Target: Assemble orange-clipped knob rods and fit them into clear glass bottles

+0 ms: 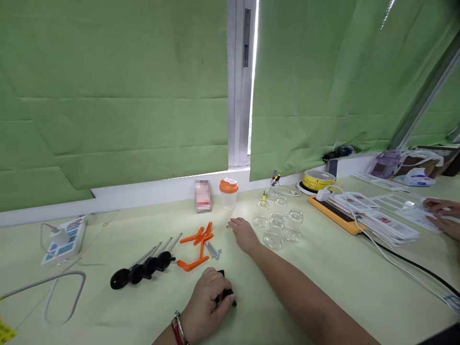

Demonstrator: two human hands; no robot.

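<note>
My left hand (pixel 211 299) is closed round a black plastic part (pixel 226 296) near the table's front. Further out, my right hand (pixel 245 235) rests on the table with its fingers stretched toward some tiny dark pieces (pixel 228 226), too small to name. Left of it lie several orange plastic pieces (pixel 194 263) and a small group of metal bolts (pixel 213 250). Several black round-ended parts with metal rods (pixel 151 265) lie in a row at the left. Several clear glass jars (pixel 276 222) stand right of my right hand.
An orange-lidded cup (pixel 229 194) and a small box (pixel 203 196) stand by the wall. Screwdrivers (pixel 275 178) rise behind the jars. Power strips lie left (pixel 68 242) and right (pixel 338 215), with trailing cables. Another person's hands (pixel 443 213) touch papers at far right.
</note>
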